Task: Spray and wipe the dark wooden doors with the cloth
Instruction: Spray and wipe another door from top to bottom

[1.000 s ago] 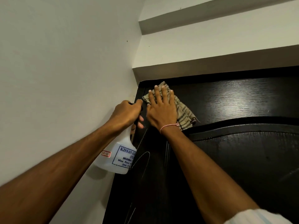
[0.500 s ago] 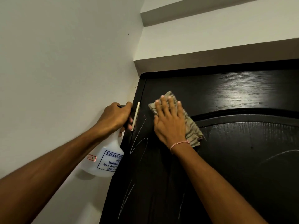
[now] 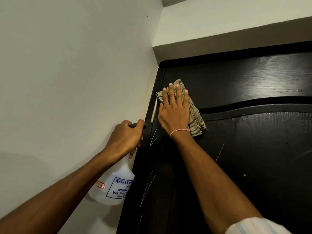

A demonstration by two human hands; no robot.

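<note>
Fingers (image 3: 177, 95) of my right hand (image 3: 174, 115) lay straight and flat, pressing the striped cloth (image 3: 196, 120) against the dark door (image 3: 253, 157) near its upper left corner, centre of frame. My left hand (image 3: 125, 137) gripped the spray bottle (image 3: 116, 186) at lower left, beside the door's edge.
</note>
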